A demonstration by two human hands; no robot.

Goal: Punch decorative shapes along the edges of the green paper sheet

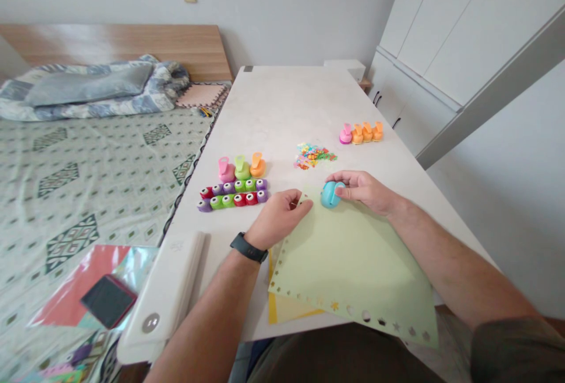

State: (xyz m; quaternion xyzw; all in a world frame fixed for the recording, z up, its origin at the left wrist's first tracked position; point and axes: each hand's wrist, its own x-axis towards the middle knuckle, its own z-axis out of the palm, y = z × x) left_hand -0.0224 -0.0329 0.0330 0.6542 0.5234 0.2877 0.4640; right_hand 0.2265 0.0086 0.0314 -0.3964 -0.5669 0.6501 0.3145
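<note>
My right hand (pixel 364 190) is closed on a light blue paper punch (pixel 330 194) that sits at the far corner of a pale green paper sheet (pixel 348 259). My left hand (pixel 279 216) pinches that same corner of the sheet, fingers curled, just left of the punch. The sheet's left and near edges carry a row of punched-out shapes. A yellow sheet (pixel 286 309) lies under it. A black watch sits on my left wrist.
On the white table (pixel 282 106) lie two rows of small coloured punches (pixel 233 193), three larger punches (pixel 241 167) behind them, a heap of coloured cut-outs (pixel 312 155) and several pink and orange punches (pixel 361 132). A bed (pixel 88 165) with coloured papers stands left.
</note>
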